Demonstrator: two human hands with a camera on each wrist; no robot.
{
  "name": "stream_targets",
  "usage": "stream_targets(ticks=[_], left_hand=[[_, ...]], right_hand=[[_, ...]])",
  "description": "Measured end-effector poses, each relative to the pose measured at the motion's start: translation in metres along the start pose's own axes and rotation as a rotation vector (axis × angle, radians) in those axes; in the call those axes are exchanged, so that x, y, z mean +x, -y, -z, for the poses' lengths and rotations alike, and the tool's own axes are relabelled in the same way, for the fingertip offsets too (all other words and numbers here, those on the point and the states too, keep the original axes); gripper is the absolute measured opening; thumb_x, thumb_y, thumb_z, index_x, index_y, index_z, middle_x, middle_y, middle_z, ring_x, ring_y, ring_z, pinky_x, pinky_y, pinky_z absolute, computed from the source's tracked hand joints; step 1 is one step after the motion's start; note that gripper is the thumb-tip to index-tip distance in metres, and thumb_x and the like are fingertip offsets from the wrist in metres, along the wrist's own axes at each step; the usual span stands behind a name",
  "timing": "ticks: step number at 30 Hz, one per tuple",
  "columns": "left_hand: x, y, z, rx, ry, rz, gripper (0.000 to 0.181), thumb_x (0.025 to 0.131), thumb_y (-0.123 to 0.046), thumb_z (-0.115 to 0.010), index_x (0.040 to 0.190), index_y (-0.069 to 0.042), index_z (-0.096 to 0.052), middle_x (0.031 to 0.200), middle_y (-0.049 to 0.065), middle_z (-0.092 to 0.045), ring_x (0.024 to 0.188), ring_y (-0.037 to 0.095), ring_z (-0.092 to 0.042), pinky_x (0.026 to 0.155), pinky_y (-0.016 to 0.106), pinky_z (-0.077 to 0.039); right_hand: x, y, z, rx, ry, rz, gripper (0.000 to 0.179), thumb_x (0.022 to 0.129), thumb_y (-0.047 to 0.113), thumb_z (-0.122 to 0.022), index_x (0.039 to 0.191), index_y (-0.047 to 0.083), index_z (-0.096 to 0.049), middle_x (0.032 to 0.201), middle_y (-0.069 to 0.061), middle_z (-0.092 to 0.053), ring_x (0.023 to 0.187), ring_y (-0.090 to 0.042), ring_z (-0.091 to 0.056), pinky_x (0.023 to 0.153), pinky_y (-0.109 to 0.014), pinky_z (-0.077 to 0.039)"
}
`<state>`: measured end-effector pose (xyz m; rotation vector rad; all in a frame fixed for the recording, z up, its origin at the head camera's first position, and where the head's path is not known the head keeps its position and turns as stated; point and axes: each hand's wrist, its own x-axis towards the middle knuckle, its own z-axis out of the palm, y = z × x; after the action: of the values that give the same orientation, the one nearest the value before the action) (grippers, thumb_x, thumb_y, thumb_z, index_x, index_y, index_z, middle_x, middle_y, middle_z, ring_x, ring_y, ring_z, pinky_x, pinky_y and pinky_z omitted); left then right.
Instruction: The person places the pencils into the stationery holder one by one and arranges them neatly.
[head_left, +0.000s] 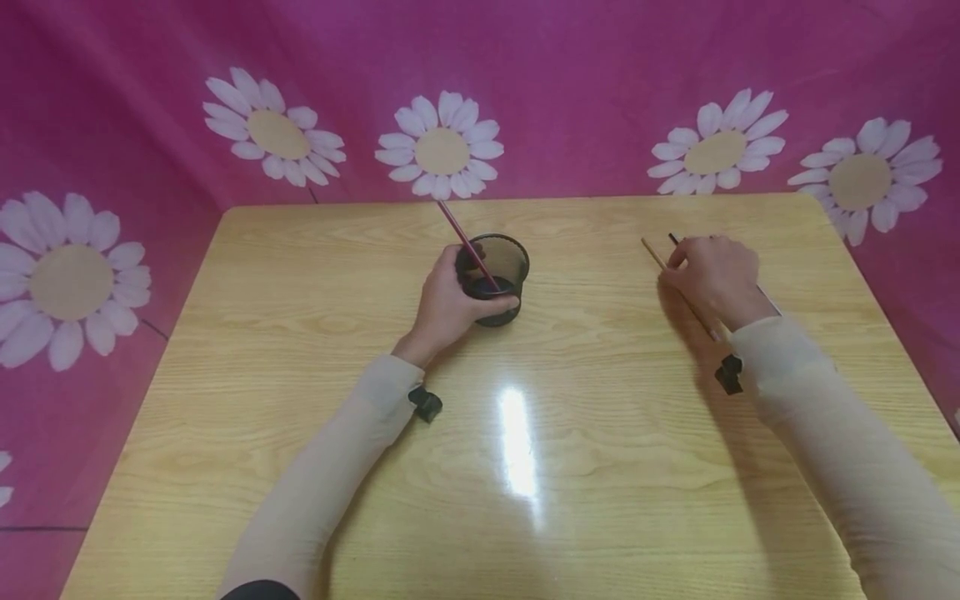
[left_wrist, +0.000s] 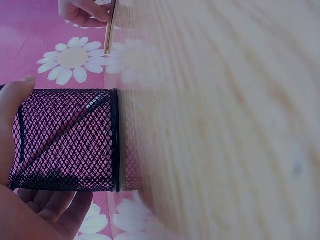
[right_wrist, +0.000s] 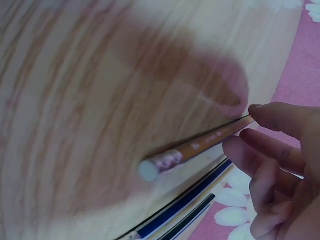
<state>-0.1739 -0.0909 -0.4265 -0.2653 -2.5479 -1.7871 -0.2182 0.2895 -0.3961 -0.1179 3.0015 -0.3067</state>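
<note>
My left hand (head_left: 446,304) grips a black mesh pencil cup (head_left: 513,260) that stands upright on the table, thumb and fingers wrapped round its side. A dark red pencil (head_left: 459,231) leans inside it, its upper end sticking out over the rim. Off to the right, my right hand (head_left: 716,271) pinches an orange-brown pencil (right_wrist: 200,145) with thumb and forefinger near its far end; its pale eraser end points back toward the wrist. Beside it lie a blue pencil (right_wrist: 185,202) and a dark pencil (right_wrist: 192,215), partly hidden by the hand in the head view.
The wooden table (head_left: 600,467) has a bright light reflection in its middle. Behind it and along the sides hangs a pink cloth (head_left: 570,92) with white daisies. Between the two hands, bare tabletop separates the cup from the pencils.
</note>
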Motion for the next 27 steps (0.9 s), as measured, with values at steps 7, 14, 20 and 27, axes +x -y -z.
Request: stream_targets(ticks=[7,14,20,27], left_hand=[[-0.001,0.000,0.001,-0.013,0.001,0.006,0.082,0.079,-0.017,-0.102,0.142,0.000,-0.052,0.133,0.019,-0.063,0.123,0.031,-0.064,0.108,0.039,-0.052],[-0.001,0.004,0.000,-0.006,-0.005,-0.006,0.081,0.079,-0.017,-0.102,0.141,0.000,-0.053,0.132,0.019,-0.064,0.121,0.031,-0.064,0.107,0.039,-0.052],[0.001,0.005,-0.001,-0.022,0.000,-0.011,0.081,0.078,-0.017,-0.102,0.141,0.000,-0.053,0.132,0.021,-0.065,0.121,0.031,-0.065,0.107,0.040,-0.053],[0.002,0.003,0.000,-0.015,-0.007,-0.015,0.082,0.077,-0.017,-0.103,0.140,0.000,-0.053,0.129,0.020,-0.066,0.119,0.030,-0.066,0.106,0.040,-0.053]], right_hand=[[0.000,0.001,-0.005,-0.008,0.018,-0.009,0.027,0.100,0.024,-0.073,0.116,0.003,-0.079,0.121,-0.033,-0.069,0.099,-0.051,-0.063,0.077,-0.067,-0.049],[0.001,0.004,-0.007,-0.006,0.013,-0.002,0.025,0.101,0.022,-0.074,0.113,0.002,-0.079,0.116,-0.031,-0.071,0.095,-0.048,-0.062,0.076,-0.066,-0.049],[0.001,0.008,-0.002,0.016,-0.011,0.017,0.027,0.100,0.025,-0.072,0.112,0.002,-0.079,0.108,-0.028,-0.073,0.091,-0.046,-0.063,0.070,-0.061,-0.050],[0.001,0.030,0.016,0.084,-0.073,0.064,0.030,0.101,0.026,-0.068,0.115,0.002,-0.079,0.100,-0.019,-0.077,0.094,-0.047,-0.066,0.067,-0.058,-0.047]])
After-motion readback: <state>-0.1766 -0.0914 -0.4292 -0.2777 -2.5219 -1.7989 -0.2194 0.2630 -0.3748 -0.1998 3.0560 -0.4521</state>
